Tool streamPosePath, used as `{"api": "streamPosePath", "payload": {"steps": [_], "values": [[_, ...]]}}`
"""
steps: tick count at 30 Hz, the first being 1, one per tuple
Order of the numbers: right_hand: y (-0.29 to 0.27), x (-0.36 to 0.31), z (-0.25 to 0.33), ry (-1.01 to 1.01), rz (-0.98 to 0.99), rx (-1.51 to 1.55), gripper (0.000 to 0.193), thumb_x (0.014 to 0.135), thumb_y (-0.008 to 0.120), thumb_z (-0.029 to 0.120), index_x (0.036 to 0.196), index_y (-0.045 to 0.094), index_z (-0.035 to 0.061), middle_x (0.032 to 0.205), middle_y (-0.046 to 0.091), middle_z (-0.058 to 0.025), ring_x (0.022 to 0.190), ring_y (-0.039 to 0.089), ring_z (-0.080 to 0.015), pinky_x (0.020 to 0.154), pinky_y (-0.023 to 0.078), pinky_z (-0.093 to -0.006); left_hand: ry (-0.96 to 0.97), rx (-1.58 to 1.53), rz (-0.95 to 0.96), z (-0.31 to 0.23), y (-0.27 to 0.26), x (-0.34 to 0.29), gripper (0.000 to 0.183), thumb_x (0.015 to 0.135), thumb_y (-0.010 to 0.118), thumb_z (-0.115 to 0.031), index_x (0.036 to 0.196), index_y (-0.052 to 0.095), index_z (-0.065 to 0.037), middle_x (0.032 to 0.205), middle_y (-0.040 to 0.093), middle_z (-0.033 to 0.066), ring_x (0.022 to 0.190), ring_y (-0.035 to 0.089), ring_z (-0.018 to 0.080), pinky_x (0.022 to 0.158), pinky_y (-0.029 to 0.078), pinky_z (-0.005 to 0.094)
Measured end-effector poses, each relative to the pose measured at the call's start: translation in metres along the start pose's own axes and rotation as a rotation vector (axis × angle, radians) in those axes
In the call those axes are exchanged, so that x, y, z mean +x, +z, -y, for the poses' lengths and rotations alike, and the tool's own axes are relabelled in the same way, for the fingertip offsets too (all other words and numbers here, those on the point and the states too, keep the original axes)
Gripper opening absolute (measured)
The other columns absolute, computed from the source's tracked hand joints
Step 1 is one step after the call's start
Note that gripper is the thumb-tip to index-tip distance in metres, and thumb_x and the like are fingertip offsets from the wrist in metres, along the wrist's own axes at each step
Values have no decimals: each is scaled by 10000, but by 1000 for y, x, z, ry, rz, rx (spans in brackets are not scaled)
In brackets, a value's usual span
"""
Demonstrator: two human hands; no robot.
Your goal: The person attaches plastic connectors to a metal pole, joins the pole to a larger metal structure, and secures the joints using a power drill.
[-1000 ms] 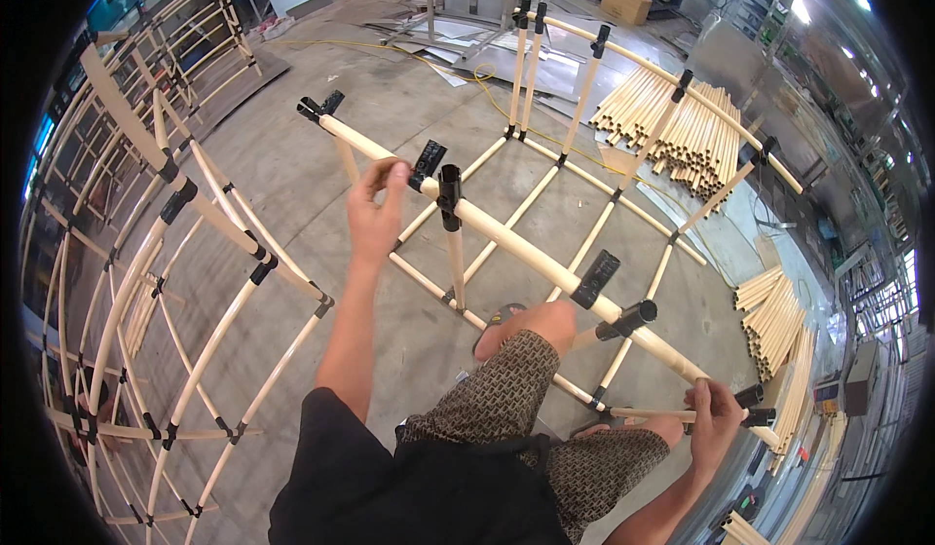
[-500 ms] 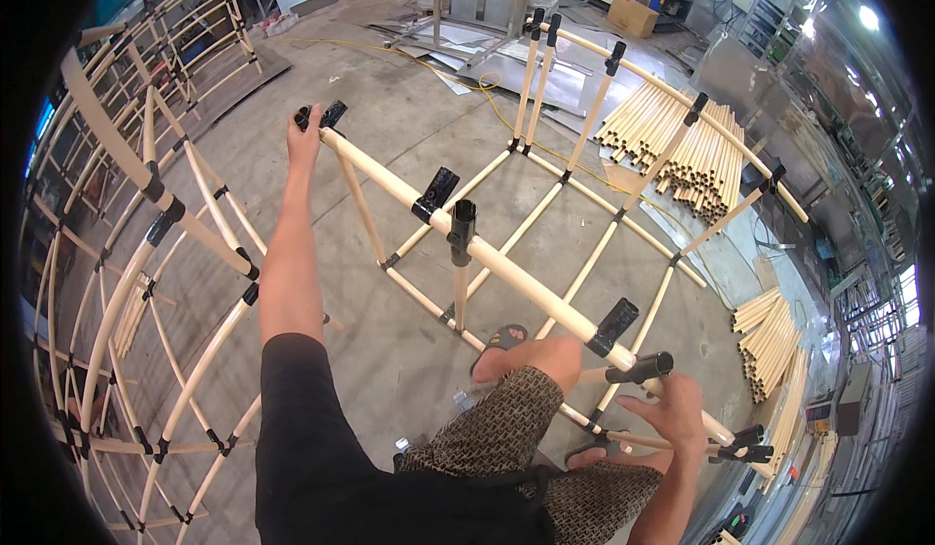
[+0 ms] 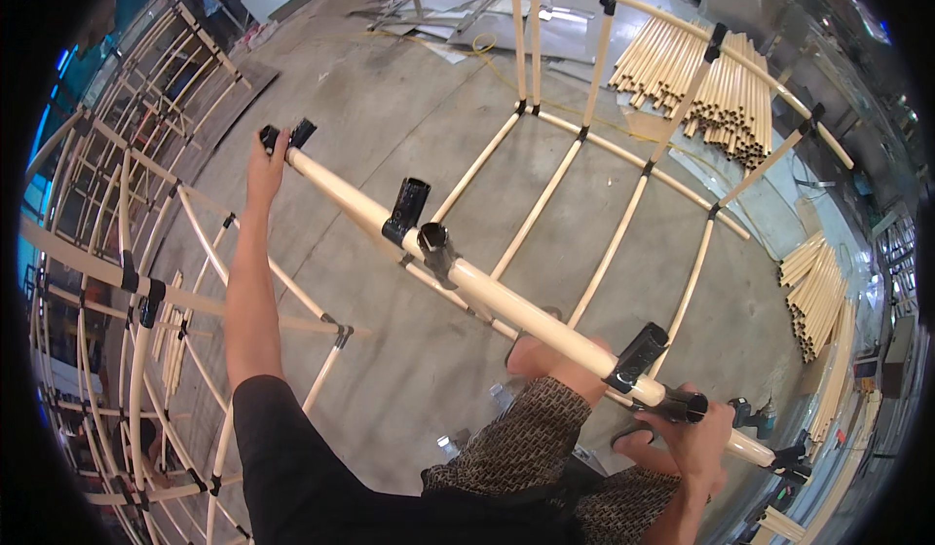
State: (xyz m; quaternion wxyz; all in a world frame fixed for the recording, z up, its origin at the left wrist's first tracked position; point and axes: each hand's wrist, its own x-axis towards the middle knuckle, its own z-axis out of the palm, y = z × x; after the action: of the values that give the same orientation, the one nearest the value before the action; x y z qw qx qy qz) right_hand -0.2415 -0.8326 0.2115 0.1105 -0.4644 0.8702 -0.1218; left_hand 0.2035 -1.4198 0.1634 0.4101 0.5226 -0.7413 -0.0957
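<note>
A long cream pipe (image 3: 526, 313) slants across the front of me, with several black pipe connectors along it. My left hand (image 3: 263, 167) closes round the connector (image 3: 303, 135) at the pipe's far left end. Toward the near right end, my right hand (image 3: 699, 443) is wrapped round another connector (image 3: 685, 407), and its palm side is hidden. Two more connectors (image 3: 407, 208) stick up near the pipe's middle, and one (image 3: 638, 355) stands just left of my right hand. The pipe tops a frame of cream pipes (image 3: 614, 224), whose far side stands upright beyond.
Another pipe frame (image 3: 131, 301) stands close on my left. Cut pipes (image 3: 696, 82) lie in a pile at the far right, with a smaller pile (image 3: 816, 297) nearer. A teal power drill (image 3: 760, 414) sits beyond my right hand. A yellow cable (image 3: 484, 42) crosses the floor.
My right hand has gone from open fingers beside the pipe to a grip round its connector. The near pipe looks raised and shifted against the frame's base. My left hand keeps its hold.
</note>
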Motion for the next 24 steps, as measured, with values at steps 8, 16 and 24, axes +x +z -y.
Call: {"api": "streamPosePath", "payload": {"steps": [8,16,24], "values": [[2,-3,3,-15,-79,45,419,587,963,276,783,675,44,659,696,-86,551,647,-252,572,494,-351,79,114,78,-6,-6,21,585,918,711,-503,1124,589,32,972,697,228,890,667,354,813,502,415],[16,-9,-8,13,-120,-30,451,576,968,265,821,662,42,674,707,-82,557,643,-220,584,504,-343,32,-120,-96,0,0,-17,501,949,709,-432,1118,593,25,958,722,155,851,665,230,775,509,368],[17,-7,-8,-91,-175,-119,505,571,959,388,862,693,73,668,691,-50,577,665,-256,569,500,-387,-29,44,11,6,8,10,612,925,708,-499,1189,557,32,954,709,219,846,680,354,776,520,407]]}}
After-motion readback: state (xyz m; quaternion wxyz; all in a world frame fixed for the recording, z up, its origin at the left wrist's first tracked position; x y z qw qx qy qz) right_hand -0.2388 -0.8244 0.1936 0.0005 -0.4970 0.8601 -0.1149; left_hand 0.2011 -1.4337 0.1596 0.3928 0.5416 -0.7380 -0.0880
